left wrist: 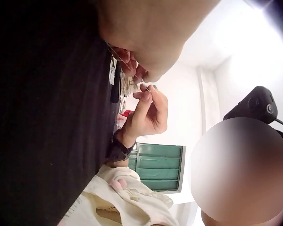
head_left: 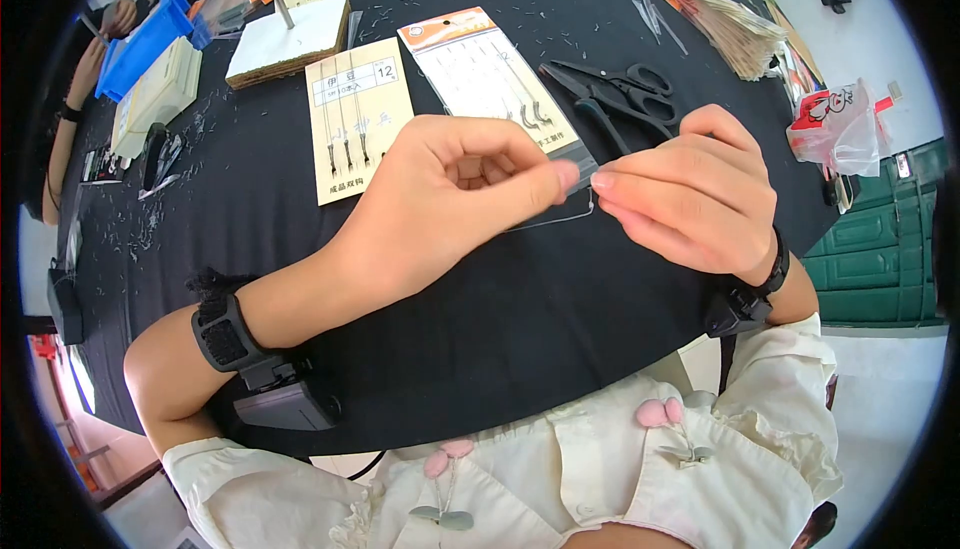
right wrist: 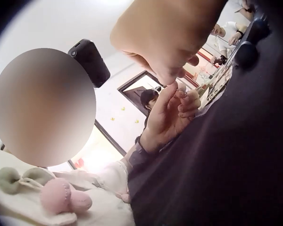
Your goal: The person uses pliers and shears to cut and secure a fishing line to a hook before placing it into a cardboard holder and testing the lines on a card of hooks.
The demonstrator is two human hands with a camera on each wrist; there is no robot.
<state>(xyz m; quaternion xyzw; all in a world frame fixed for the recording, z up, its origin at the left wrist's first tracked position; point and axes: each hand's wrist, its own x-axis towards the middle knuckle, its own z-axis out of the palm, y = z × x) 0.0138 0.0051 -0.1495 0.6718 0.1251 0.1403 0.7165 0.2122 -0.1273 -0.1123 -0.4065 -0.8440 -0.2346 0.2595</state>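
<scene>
Both hands meet over the black-covered table, close together. With thumb and forefinger my left hand (head_left: 430,204) pinches a thin, pale fishing line (head_left: 557,220), its other fingers curled into the palm. My right hand (head_left: 697,194) pinches the same line at the fingertips, just right of the left thumb. A slack piece of line hangs below the fingertips. In the left wrist view a strand of line (left wrist: 120,57) runs under the left hand towards the right fingertips. Whatever small piece sits between the fingertips is mostly hidden.
Beyond the hands lie a cream card of rigged hooks (head_left: 350,164), a white hook packet (head_left: 470,74) and black scissors (head_left: 625,94). A board with a metal rod (head_left: 290,44), a blue bin (head_left: 150,34) and a stack of packets (head_left: 725,29) stand farther off. Line clippings (head_left: 145,214) litter the left.
</scene>
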